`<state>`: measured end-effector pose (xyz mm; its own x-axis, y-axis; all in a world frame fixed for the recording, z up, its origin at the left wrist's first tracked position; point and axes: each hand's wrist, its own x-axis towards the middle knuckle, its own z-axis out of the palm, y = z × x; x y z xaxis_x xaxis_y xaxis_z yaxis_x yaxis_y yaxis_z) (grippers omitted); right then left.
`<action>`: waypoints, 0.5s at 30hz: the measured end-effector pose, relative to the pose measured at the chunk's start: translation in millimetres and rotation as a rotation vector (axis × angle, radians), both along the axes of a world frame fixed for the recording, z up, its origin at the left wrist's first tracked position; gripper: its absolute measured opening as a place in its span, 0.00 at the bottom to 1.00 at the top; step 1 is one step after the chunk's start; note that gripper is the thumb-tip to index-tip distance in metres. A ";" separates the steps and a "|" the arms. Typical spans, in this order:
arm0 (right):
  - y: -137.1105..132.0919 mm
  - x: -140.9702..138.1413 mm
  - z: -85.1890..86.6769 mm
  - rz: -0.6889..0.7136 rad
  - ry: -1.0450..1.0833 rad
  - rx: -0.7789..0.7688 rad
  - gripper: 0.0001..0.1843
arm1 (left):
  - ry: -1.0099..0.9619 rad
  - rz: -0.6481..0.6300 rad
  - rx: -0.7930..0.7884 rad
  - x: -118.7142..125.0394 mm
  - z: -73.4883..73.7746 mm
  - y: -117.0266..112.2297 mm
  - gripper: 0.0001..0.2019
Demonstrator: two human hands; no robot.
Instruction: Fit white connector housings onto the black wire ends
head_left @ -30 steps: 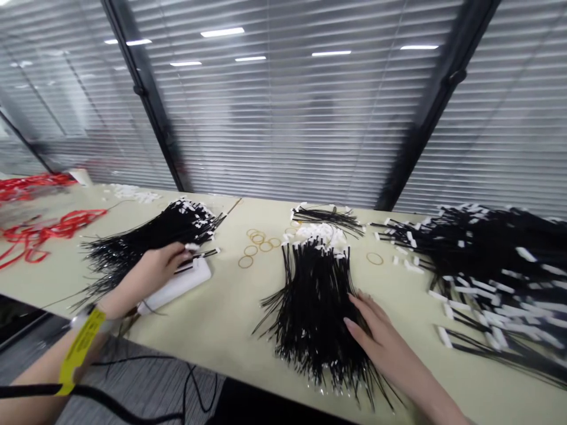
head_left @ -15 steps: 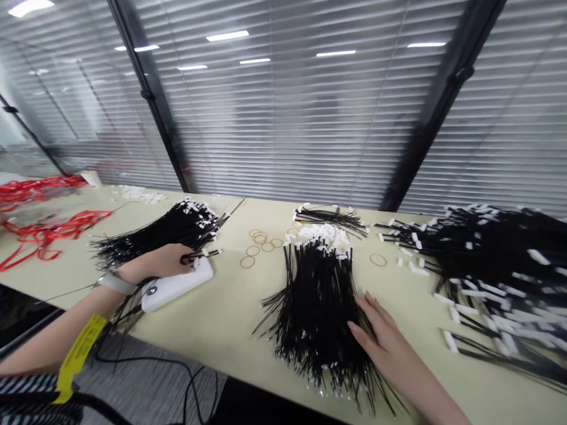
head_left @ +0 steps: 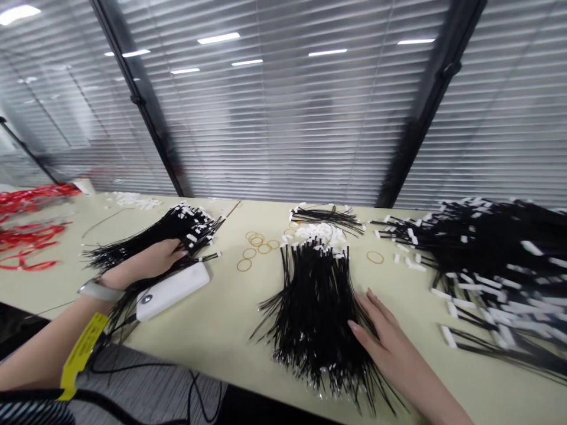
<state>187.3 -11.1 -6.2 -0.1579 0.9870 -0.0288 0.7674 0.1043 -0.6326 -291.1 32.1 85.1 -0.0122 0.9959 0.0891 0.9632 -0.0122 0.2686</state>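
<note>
Resting left hand [head_left: 148, 258] on black wire bundle [head_left: 177, 227] (grip unclear); right hand [head_left: 390, 345] open against second bundle [head_left: 312, 319].

Black wires tipped with white connectors [head_left: 314, 313] fan across a pale cream table [head_left: 212, 330], with a white power bank [head_left: 172, 291] to the left. Thin amber rubber bands [head_left: 254, 251] lie mid-table, and bright red cords [head_left: 26, 236] lie far left. A yellow strap [head_left: 84, 356] and a black-and-white striped sleeve [head_left: 31, 410] show near left. Grey-and-white striped blinds [head_left: 283, 118] run behind.
</note>
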 end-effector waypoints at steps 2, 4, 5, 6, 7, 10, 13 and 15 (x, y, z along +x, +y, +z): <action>0.6 0.8 0.4 -0.016 0.014 0.031 0.37 | -0.071 0.042 0.061 0.2 6.1 3.3 0.13; 1.3 2.0 0.6 -0.038 0.034 0.057 0.36 | -0.163 0.074 0.098 1.6 13.5 4.7 0.14; 1.5 2.6 0.7 -0.046 0.043 0.069 0.35 | -0.208 0.088 0.112 2.8 17.3 4.6 0.14; 1.7 3.1 0.7 -0.052 0.052 0.082 0.35 | -0.249 0.102 0.129 4.2 21.0 4.2 0.14; 1.8 3.6 0.6 -0.055 0.059 0.096 0.34 | -0.284 0.117 0.149 5.7 24.2 3.5 0.14; 1.7 4.7 -0.2 -0.052 0.060 0.130 0.33 | -0.351 0.162 0.214 9.2 30.8 0.9 0.15; 1.1 5.8 -0.8 -0.060 0.060 0.143 0.32 | -0.366 0.194 0.219 8.5 30.7 -0.3 0.19; 0.7 6.8 -0.9 -0.079 0.060 0.130 0.32 | -0.339 0.219 0.189 5.0 26.8 0.8 0.21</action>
<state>194.0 -10.4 -7.1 -0.0776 0.9913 0.1067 0.7379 0.1291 -0.6625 -286.1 32.9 111.9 -0.2812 0.9331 0.2240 0.8065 0.1033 0.5821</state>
